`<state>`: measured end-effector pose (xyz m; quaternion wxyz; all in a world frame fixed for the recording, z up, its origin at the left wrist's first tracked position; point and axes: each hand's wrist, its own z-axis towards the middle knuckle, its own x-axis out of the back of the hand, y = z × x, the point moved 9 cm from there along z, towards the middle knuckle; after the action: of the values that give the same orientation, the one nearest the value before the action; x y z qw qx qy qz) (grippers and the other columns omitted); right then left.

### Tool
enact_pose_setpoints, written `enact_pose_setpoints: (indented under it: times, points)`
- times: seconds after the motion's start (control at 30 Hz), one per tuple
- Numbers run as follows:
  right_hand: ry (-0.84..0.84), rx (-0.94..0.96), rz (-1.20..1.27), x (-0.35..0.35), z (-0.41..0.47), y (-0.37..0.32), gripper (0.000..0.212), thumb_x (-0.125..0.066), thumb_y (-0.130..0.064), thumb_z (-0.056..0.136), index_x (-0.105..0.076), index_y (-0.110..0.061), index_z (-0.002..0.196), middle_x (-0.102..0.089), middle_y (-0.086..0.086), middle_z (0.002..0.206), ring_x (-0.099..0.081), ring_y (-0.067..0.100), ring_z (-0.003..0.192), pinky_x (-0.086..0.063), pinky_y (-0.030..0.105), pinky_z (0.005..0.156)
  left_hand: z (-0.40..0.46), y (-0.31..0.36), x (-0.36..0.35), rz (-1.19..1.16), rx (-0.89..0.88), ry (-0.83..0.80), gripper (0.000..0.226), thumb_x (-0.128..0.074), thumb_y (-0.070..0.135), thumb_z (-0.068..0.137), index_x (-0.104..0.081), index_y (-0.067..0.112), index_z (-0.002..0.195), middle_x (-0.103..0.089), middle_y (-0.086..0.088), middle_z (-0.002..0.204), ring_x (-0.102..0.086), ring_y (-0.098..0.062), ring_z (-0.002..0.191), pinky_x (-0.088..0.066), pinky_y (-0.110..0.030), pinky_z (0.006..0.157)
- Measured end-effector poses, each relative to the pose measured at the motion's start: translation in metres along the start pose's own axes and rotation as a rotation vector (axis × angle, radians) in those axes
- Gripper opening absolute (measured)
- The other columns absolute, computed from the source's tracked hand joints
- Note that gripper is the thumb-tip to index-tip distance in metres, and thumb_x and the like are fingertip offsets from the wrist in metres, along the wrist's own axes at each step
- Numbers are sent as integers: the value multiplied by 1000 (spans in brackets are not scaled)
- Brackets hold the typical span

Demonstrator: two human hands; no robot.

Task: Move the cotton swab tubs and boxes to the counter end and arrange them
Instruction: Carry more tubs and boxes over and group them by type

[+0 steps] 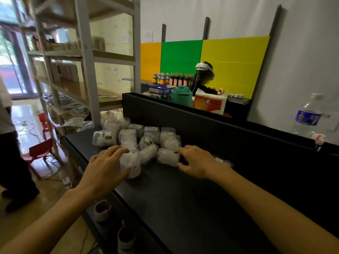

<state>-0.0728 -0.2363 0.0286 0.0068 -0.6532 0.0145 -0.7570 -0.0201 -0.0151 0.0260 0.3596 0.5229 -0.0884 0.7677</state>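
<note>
While the wrapped tubs and boxes [139, 140] are clustered at the counter [183, 198] end, 12 o'clock of both hands, 1 tub [131, 162] is clasped by the left hand [104, 167]; another [167, 156] is pinched by the right hand [196, 162]. Slippery wrap risks toppling neighbours off the 9 o'clock edge.

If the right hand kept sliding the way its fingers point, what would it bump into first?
Most likely the wrapped tub that the right hand already pinches. Behind it sits another wrapped tub, though depth is hard to judge.
</note>
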Motion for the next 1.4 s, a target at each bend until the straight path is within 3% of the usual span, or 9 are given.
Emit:
enact_pose_setpoints:
  times: [0.23,0.47,0.57,0.67,0.8,0.9,1.1,1.2,1.4]
  points:
    - [-4,-24,-31,-3,49,-19,52,-55,-36,93,-39,-26,141,-44,4,143,-45,24,126,-44,39,97,42,-31,-35,-61,-64,-134,79,-61,62,76,-22,41,141,-29,7,149,-31,-17,135,-30,-40,109]
    - [14,-116,-3,-19,84,-56,51,-53,-39,92,-38,-30,140,-49,5,136,-48,27,122,-45,42,95,74,-55,-46,-129,-279,-235,70,-60,63,75,-28,46,135,-36,13,141,-42,-11,123,-39,-32,102]
    - [-10,-168,-22,-35,93,-71,51,-48,-45,94,-33,-38,142,-50,6,127,-49,28,116,-45,41,90,84,-66,-44,-116,-365,-260,69,-61,61,76,-30,43,136,-38,12,140,-44,-11,122,-41,-34,101]
    - [-60,-252,-31,-46,96,-82,49,-45,-48,96,-36,-37,142,-45,9,134,-45,29,121,-41,40,91,89,-81,-46,-158,-440,-280,69,-60,63,75,-30,45,135,-39,11,140,-45,-12,121,-42,-37,100]
    - [-39,-375,47,-54,87,-90,40,-50,-49,93,-44,-29,127,-47,10,126,-48,28,116,-40,37,84,92,-90,-49,-221,-521,-280,68,-62,61,75,-30,46,133,-40,13,139,-47,-11,119,-45,-36,97]
    - [29,-441,74,-49,73,-93,33,-59,-39,89,-46,-24,116,-50,4,117,-53,23,105,-46,36,81,93,-87,-52,-286,-569,-282,68,-63,59,76,-30,45,134,-36,14,140,-47,-10,118,-44,-34,96]
    - [59,-571,157,-47,44,-82,42,-65,-29,86,-42,-28,122,-54,0,122,-57,17,102,-54,40,84,91,-83,-61,-423,-590,-329,71,-67,54,75,-28,46,135,-29,14,143,-42,-11,120,-42,-27,95]
    - [85,-619,176,-48,28,-77,37,-65,-30,86,-48,-30,119,-55,-3,117,-56,12,99,-54,37,83,91,-77,-64,-445,-623,-342,70,-67,53,76,-28,46,134,-32,13,141,-50,-11,107,-47,-29,91]
    - [170,-671,105,-22,-13,-67,37,-65,-26,87,-54,-29,122,-57,-5,119,-55,9,101,-51,30,84,82,-57,-58,-513,-703,-295,71,-65,61,72,-32,47,133,-40,17,134,-43,-2,112,-44,-24,90]
